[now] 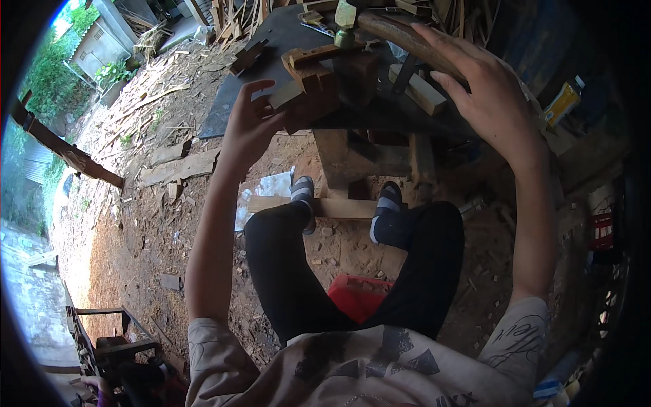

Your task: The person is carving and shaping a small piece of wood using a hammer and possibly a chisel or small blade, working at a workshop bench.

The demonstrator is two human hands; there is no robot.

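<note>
My left hand (pixel 254 119) is at the table's left front, its curved fingers and thumb around the end of a pale wooden piece (pixel 286 93), which rests against a notched brown wood block (pixel 312 74). My right hand (pixel 485 91) grips the thick, curved wooden handle (pixel 420 44) of a hammer, its fingers loosely laid along it. The hammer's pale metal head (pixel 344 27) is raised near the table's back. A pale wood bar (pixel 426 95) lies below the handle, beside a dark flat piece (pixel 403 74). Both hands are over the dark tabletop (pixel 230 102).
A yellow container (pixel 565 102) stands at the right. My legs straddle a red seat (pixel 346 295), feet by a low plank (pixel 342 208). Wood scraps cover the dirt floor (pixel 176 237). A slanting post (pixel 68 152) is left; dark machinery (pixel 115 346) and part of another person (pixel 102 386) appear lower left.
</note>
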